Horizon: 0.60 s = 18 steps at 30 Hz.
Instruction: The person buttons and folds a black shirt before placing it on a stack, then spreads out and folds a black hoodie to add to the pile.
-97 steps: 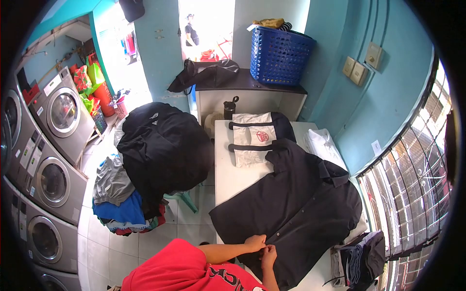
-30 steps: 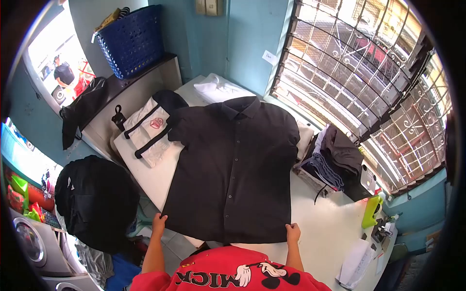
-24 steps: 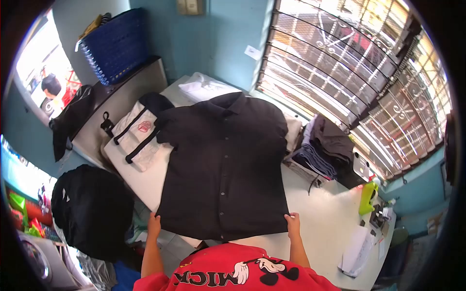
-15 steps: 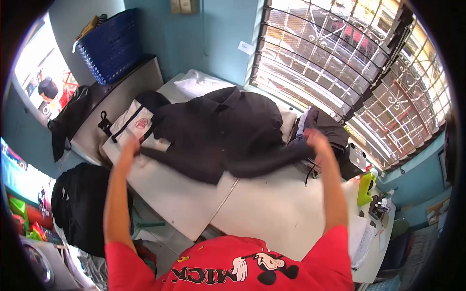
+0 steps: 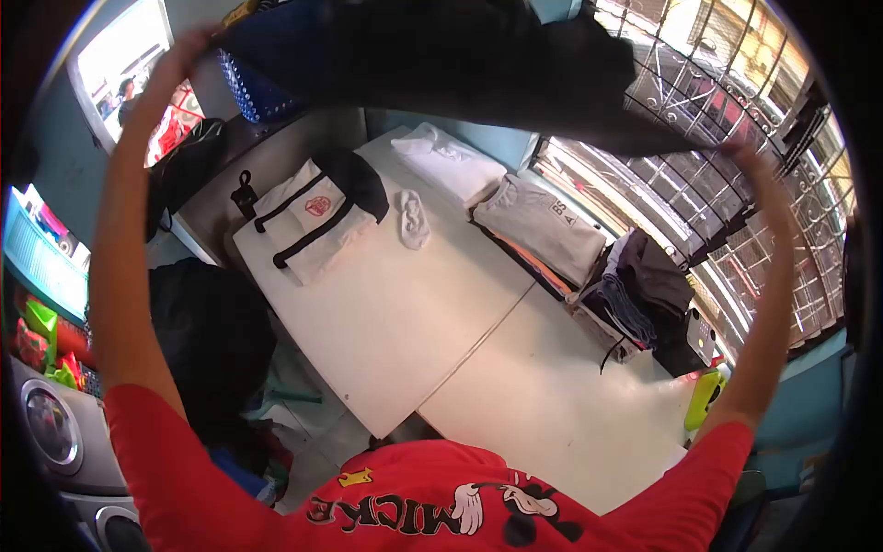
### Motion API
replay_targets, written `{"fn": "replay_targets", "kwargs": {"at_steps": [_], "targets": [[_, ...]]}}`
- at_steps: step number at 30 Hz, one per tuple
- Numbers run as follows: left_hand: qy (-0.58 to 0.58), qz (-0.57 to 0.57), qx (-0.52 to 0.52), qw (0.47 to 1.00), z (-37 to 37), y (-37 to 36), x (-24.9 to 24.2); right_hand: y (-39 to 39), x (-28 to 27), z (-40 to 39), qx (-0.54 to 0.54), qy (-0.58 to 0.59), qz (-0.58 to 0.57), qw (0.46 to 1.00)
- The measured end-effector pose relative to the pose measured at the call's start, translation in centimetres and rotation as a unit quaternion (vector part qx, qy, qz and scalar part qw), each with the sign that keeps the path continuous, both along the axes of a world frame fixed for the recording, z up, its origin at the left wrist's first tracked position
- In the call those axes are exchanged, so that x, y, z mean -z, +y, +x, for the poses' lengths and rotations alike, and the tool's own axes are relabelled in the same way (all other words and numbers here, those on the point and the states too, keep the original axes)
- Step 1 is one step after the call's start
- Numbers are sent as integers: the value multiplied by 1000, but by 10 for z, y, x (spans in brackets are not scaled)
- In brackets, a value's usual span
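Mid-flip above the counter (image 5: 395,304): black shirt (image 5: 460,64) stretched overhead, pinched by fingers of left hand (image 5: 179,55) and right hand (image 5: 750,156); lowering flat onto counter likely next.

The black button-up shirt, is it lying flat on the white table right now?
No, the black button-up shirt is lifted in the air above the white table, gripped by the left hand and right hand.

Both arms are raised: the left hand (image 5: 179,51) and the right hand (image 5: 750,156) each grip an edge of a black shirt (image 5: 441,60) spread high above the white table (image 5: 432,322). A white-and-black tote bag (image 5: 317,216) lies at the table's far left, folded clothes (image 5: 543,225) along its far right edge.
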State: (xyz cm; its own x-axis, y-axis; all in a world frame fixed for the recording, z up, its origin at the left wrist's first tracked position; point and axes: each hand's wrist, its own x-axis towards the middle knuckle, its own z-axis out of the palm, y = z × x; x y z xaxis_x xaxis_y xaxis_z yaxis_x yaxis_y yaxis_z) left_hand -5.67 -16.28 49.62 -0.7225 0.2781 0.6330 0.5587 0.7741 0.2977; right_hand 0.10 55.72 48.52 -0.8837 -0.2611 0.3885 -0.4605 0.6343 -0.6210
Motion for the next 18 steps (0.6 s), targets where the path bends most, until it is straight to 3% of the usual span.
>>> {"fn": "replay_targets", "kwargs": {"at_steps": [1, 3, 4, 5, 6, 7, 8, 9, 10, 11, 13, 15, 16, 18], "targets": [[-9, 1, -2, 1000, 11, 10, -6, 95, -40, -25, 182, 141, 31, 973], [97, 148, 71, 982, 61, 61, -57, 133, -118, -3, 116, 178, -157, 965], [158, 219, 106, 957, 76, 70, -71, 146, -115, -28, 191, 243, -115, 944], [227, 214, 143, 939, 53, 56, -74, 159, -105, -55, 264, 303, -71, 913], [231, 215, 139, 939, 48, 55, -66, 151, -99, -62, 259, 306, -71, 913], [42, 176, 25, 983, 44, 57, -58, 134, -92, -66, 204, 208, -12, 957], [-149, 129, -91, 976, 45, 58, -55, 111, -85, -68, 145, 106, 47, 983], [-39, 111, -129, 985, 54, 36, -62, 86, -78, -64, 86, 2, 106, 991], [46, 50, -121, 990, 59, 30, -63, 48, -83, -16, 176, 162, -154, 959], [133, -10, -112, 985, 67, 28, -63, 103, -104, -17, 192, 158, -191, 950], [187, -134, -218, 949, 135, 92, -62, 129, -92, -19, 217, 179, -104, 954], [239, -134, -312, 910, 119, 89, -51, 113, -72, -13, 201, 183, -28, 962], [23, 169, -223, 960, 118, 103, -57, 99, -70, -6, 206, 227, -43, 951], [67, 112, -213, 968, 112, 62, -66, 45, -86, 26, 202, 337, -129, 910]]}}
